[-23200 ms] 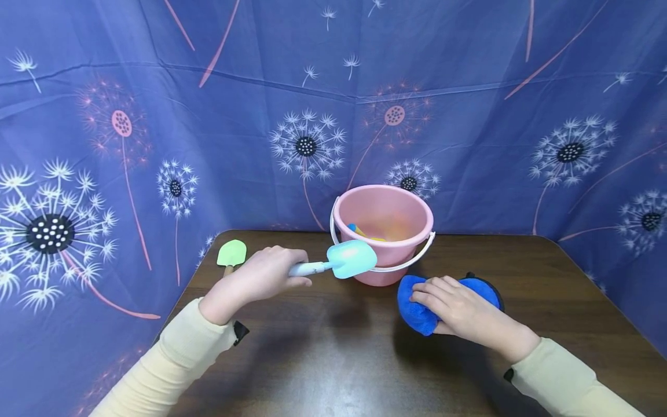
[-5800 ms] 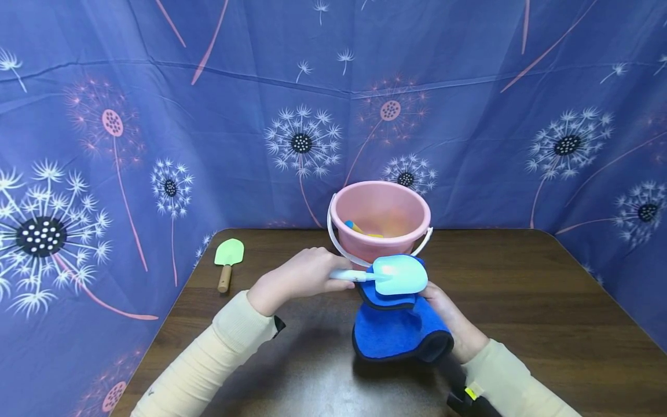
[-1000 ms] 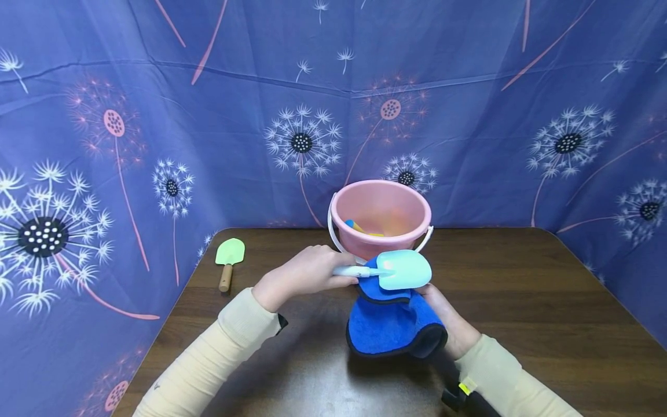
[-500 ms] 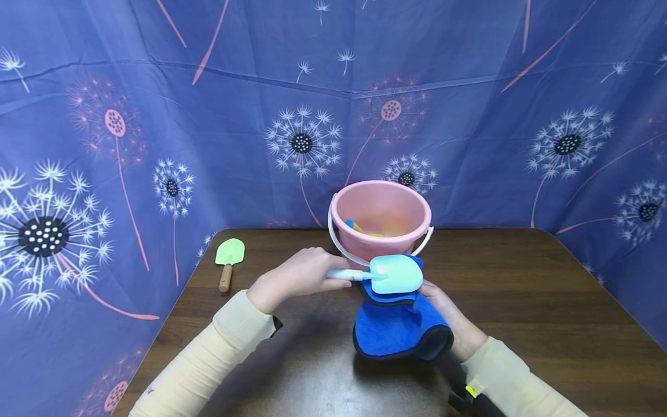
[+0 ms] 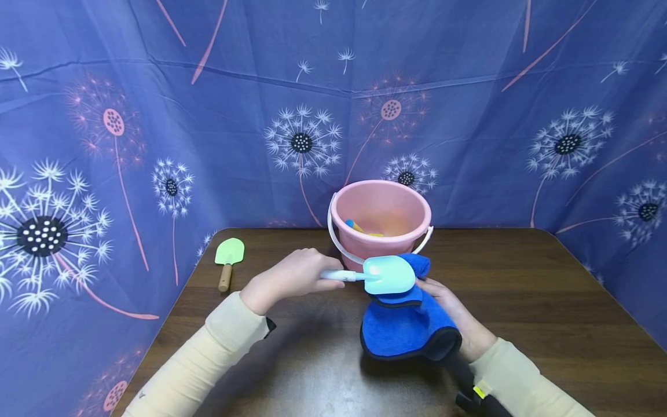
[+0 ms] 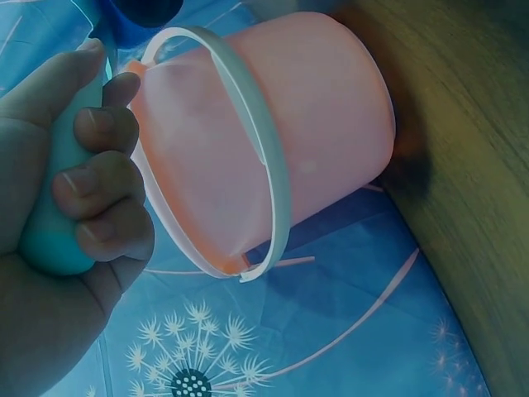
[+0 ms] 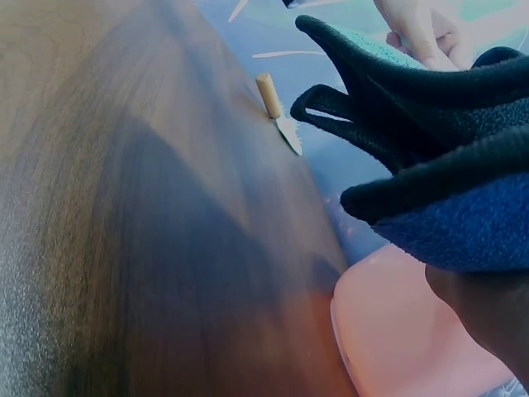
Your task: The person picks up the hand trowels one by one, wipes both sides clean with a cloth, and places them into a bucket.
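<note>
My left hand (image 5: 294,278) grips the white handle of a toy shovel (image 5: 389,275) with a light blue blade. In the left wrist view its fingers (image 6: 99,174) curl round the handle. Behind the blade, my right hand (image 5: 461,318) holds a blue cloth (image 5: 396,330) with black edging. The cloth hangs below the blade and shows above its right side. Its fingers are mostly hidden by cloth and blade. In the right wrist view, the cloth (image 7: 471,215) shows layered black edges and a black loop, with the hand (image 7: 488,306) underneath.
A pink bucket (image 5: 359,246) with a white handle stands just behind the shovel, with blue and yellow items (image 5: 359,227) inside. A green trowel (image 5: 230,251) with a wooden handle lies at the table's left. A blue dandelion-print curtain (image 5: 234,145) backs the wooden table (image 5: 547,301).
Over the last second the shovel has slid left and the cloth right, against each other. Much earlier, the cloth was low at the right under my right hand, apart from the shovel.
</note>
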Demonstrator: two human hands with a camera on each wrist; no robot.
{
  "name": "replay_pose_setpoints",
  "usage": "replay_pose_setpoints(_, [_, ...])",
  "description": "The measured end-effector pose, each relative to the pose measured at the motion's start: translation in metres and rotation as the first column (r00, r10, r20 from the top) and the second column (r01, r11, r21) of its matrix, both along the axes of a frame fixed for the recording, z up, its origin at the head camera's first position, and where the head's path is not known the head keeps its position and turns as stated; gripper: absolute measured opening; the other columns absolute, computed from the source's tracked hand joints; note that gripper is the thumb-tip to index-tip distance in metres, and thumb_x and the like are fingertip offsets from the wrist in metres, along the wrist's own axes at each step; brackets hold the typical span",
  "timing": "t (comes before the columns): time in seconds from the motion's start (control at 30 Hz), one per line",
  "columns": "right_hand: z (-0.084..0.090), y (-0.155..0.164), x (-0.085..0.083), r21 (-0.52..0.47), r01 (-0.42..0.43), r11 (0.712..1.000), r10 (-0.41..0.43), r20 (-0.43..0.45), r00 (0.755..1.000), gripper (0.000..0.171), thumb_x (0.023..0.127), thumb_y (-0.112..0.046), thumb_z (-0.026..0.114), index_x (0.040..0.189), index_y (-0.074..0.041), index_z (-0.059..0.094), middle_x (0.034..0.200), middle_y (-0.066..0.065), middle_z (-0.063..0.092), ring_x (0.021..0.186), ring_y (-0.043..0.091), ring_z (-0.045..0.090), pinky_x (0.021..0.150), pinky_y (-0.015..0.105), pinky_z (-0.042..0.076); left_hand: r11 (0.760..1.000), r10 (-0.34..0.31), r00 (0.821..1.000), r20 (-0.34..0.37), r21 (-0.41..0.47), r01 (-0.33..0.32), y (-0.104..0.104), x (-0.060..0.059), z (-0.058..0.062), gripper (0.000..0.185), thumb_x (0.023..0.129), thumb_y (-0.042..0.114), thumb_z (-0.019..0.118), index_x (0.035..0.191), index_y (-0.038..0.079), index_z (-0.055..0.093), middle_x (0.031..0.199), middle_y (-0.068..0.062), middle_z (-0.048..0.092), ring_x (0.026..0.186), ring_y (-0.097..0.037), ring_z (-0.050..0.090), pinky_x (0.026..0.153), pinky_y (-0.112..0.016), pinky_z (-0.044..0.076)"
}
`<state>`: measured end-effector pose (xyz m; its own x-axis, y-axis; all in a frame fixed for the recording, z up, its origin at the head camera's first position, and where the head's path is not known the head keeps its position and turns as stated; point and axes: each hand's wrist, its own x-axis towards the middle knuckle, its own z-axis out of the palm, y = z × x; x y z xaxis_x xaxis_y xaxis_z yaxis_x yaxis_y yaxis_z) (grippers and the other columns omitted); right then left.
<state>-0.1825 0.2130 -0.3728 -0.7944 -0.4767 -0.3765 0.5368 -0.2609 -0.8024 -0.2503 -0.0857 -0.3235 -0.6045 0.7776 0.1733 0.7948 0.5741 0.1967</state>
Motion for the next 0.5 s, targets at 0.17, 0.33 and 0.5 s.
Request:
replay_pose_setpoints(0.17, [-0.002,0.003,-0.002,0.07,0.018,0.997,-0.018,0.003,1.0,0.081,0.093,-0.058,0.041,0.149,-0.023,-0.006,0.153,0.012,0.014,0.133,0.035,0.031,0.103,0.053,0.034,1.0,0.004,1.0,-0.007,-0.01,-0.004,-0.004,-0.001,-0.003,0.014,0.086,0.039,0.066,0.088,0.025,0.067,0.062,0.016,0.05,0.055,-0.005,0.044,0.054,-0.023,0.038])
replay_pose_setpoints(0.33, [-0.008,0.007,-0.004,0.142,0.072,0.987,-0.075,0.018,0.997,0.088,0.09,-0.062,0.043,0.15,-0.022,-0.008,0.154,0.015,0.011,0.135,0.042,0.025,0.098,0.056,0.037,1.0,0.0,1.0,-0.022,-0.008,0.0,-0.008,-0.001,-0.005,0.013,0.085,0.038,0.068,0.087,0.025,0.066,0.062,0.016,0.05,0.054,-0.005,0.043,0.054,-0.023,0.038])
replay_pose_setpoints(0.5, [-0.01,0.012,-0.002,0.163,0.09,0.982,-0.095,0.021,0.995,0.089,0.09,-0.062,0.043,0.15,-0.021,-0.009,0.155,0.016,0.01,0.137,0.044,0.021,0.1,0.059,0.034,1.0,0.0,1.0,-0.031,-0.01,0.0,-0.011,-0.001,-0.006,0.012,0.085,0.037,0.068,0.085,0.025,0.065,0.062,0.016,0.049,0.054,-0.005,0.043,0.052,-0.023,0.037])
